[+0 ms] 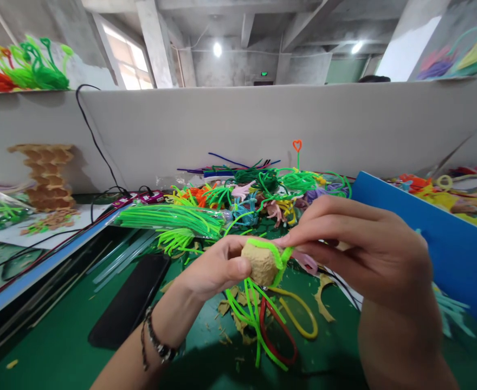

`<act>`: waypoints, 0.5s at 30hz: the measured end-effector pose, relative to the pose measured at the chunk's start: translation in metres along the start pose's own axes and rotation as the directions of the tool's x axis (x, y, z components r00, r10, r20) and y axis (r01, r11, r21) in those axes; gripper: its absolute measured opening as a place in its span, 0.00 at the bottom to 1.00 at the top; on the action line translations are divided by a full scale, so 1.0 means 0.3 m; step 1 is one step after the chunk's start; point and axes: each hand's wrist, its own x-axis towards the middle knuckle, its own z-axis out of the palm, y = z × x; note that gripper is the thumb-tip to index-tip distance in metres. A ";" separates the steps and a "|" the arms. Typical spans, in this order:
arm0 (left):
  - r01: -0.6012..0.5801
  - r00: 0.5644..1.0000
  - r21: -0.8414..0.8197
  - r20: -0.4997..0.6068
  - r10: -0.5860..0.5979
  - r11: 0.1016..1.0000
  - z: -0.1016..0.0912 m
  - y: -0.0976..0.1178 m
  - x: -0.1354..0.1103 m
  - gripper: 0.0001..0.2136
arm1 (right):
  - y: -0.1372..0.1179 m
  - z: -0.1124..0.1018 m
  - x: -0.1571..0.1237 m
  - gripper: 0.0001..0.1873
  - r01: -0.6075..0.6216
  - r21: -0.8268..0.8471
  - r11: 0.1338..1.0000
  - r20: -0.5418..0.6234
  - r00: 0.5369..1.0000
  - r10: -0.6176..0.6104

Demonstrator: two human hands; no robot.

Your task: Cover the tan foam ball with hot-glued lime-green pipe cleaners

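Note:
My left hand [218, 265] holds a tan egg-carton cup [259, 264], thumb on its near side. A bright green pipe cleaner [279, 264] runs along the cup's top and right edge. At the right edge of the cup, the fingertips of my right hand [352, 254] pinch this pipe cleaner. The fingers of my left hand behind the cup are hidden. Below the cup, loose green pipe cleaners [258, 330] lie on the green table with red-handled and yellow-handled loops [307, 319], whose kind I cannot make out. Torn cardboard scraps [323, 300] lie around them.
A black phone [130, 300] lies at the left. Bundled green pipe cleaners [173, 218] and a colourful heap of them [263, 189] stretch across the back. A blue board [421, 244] stands at the right. An egg carton [47, 176] leans against the white partition [222, 124].

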 end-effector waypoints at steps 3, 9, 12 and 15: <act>-0.017 0.999 0.008 0.050 0.016 1.000 -0.002 -0.002 0.004 0.20 | -0.002 0.000 -0.004 0.03 -0.007 0.018 1.000 -0.011 1.000 0.007; -0.051 0.995 -0.006 0.087 0.051 0.999 -0.001 0.003 0.005 0.19 | -0.009 0.010 -0.007 0.05 -0.035 0.066 0.997 -0.003 0.999 0.036; -0.062 0.994 -0.013 0.085 0.063 0.998 0.002 0.006 0.000 0.18 | -0.010 0.014 -0.005 0.04 -0.030 0.078 0.997 -0.025 0.999 0.032; -0.080 0.993 0.009 0.090 0.079 0.997 0.000 0.004 -0.003 0.17 | -0.007 0.018 -0.002 0.03 -0.034 0.104 0.994 -0.053 0.998 0.040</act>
